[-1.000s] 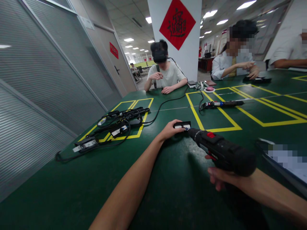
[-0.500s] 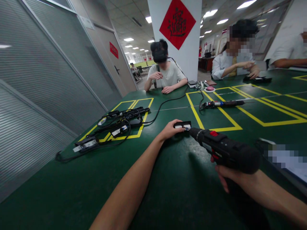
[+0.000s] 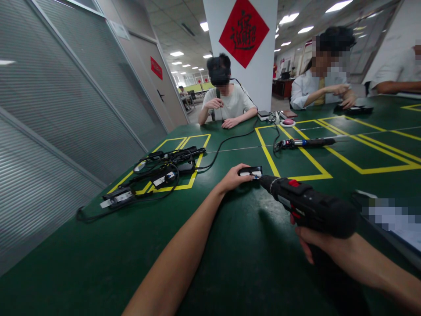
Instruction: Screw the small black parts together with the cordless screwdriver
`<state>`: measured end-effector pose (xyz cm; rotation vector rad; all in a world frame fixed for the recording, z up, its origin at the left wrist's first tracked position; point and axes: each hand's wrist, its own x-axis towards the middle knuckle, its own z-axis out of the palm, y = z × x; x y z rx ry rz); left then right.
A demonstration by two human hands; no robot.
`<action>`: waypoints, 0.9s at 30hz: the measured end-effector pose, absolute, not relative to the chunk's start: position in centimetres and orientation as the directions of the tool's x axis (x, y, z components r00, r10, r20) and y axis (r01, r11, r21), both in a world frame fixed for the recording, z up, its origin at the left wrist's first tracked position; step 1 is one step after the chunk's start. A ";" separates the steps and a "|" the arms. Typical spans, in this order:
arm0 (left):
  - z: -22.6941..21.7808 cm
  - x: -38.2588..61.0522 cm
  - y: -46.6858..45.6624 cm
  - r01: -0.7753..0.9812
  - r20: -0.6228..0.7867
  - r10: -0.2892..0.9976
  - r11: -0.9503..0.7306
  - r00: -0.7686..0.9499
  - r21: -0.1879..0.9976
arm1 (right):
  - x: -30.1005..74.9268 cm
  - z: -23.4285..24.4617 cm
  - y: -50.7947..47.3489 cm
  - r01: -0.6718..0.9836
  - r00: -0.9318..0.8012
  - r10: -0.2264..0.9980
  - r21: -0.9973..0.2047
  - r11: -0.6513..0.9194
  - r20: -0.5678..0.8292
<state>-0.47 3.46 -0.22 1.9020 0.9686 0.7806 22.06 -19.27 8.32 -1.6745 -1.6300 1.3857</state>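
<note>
My left hand [image 3: 234, 178] reaches across the green table [image 3: 230, 263] and grips a small black adapter block [image 3: 251, 171] with a white label, pinning it to the surface. My right hand [image 3: 324, 245] is wrapped around the grip of a black cordless screwdriver [image 3: 309, 206] with red buttons. The driver points away from me, and its bit tip touches the block just beside my left fingers.
A pile of black adapters and tangled cables [image 3: 158, 171] lies in a yellow-taped box at the left. Another driver tool [image 3: 305, 142] lies farther back. A person with a headset [image 3: 226, 98] and other people [image 3: 324, 81] sit at the far edge. A pillar stands behind.
My right hand and the screwdriver shifted slightly to the right and up over the second. My left hand stayed on the block.
</note>
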 end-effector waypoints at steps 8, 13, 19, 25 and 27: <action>-0.1 -0.4 3.4 0.351 0.133 0.856 -0.340 0.500 0.872 | 21.9 8.6 -19.4 0.480 -0.189 0.923 -0.851 -0.211 -0.335; -0.1 -0.4 3.4 0.341 0.149 0.852 -0.352 0.501 0.872 | 22.0 8.5 -19.2 0.483 -0.190 0.924 -0.850 -0.207 -0.333; -0.2 -0.4 3.4 0.337 0.153 0.852 -0.354 0.500 0.873 | 22.1 8.6 -19.2 0.477 -0.215 0.923 -0.859 -0.187 -0.320; -0.2 -0.4 3.4 0.320 0.143 0.851 -0.339 0.505 0.885 | 22.2 8.0 -19.2 0.434 -0.187 0.921 -0.870 -0.235 -0.343; -0.2 -0.4 3.4 0.326 0.146 0.853 -0.342 0.501 0.881 | 22.2 8.0 -19.2 0.456 -0.181 0.922 -0.860 -0.229 -0.341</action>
